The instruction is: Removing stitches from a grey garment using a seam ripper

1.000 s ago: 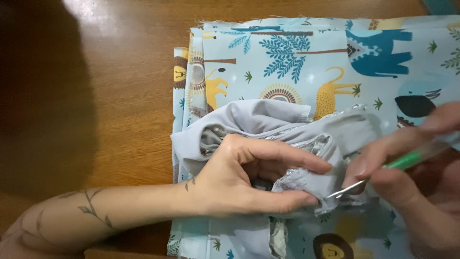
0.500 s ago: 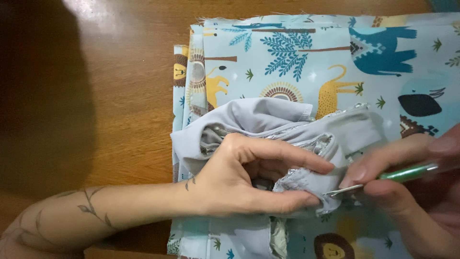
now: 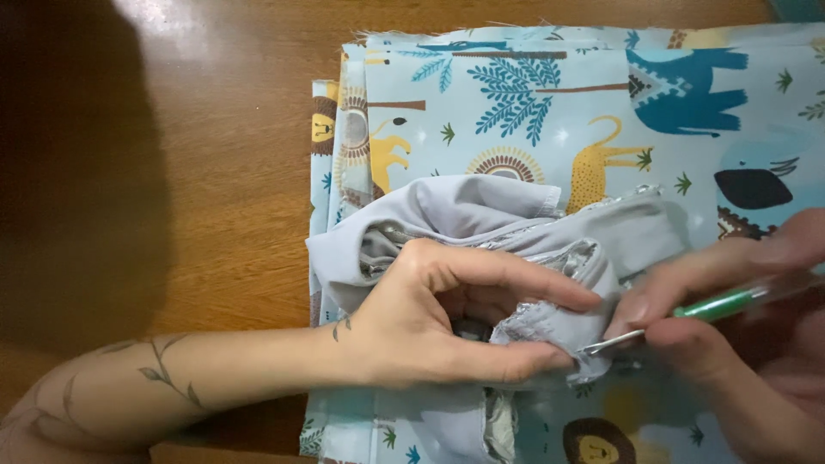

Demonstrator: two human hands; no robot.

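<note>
The left hand (image 3: 430, 318) is pinching the grey garment (image 3: 481, 215) taut on the animal-print fabric (image 3: 533, 112) while the right hand (image 3: 730, 344) is gripping the green seam ripper (image 3: 687, 314) (best kept shallow, I'd judge, under stitches only).

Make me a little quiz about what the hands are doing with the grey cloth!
1. True or false: the left hand pinches the grey garment.
2. Which hand holds the green-handled tool?
3. What lies under the garment: A) a towel, B) animal-print fabric, C) paper?

Key: 1 true. 2 the right hand. 3 B; it lies on the wooden table.
</note>
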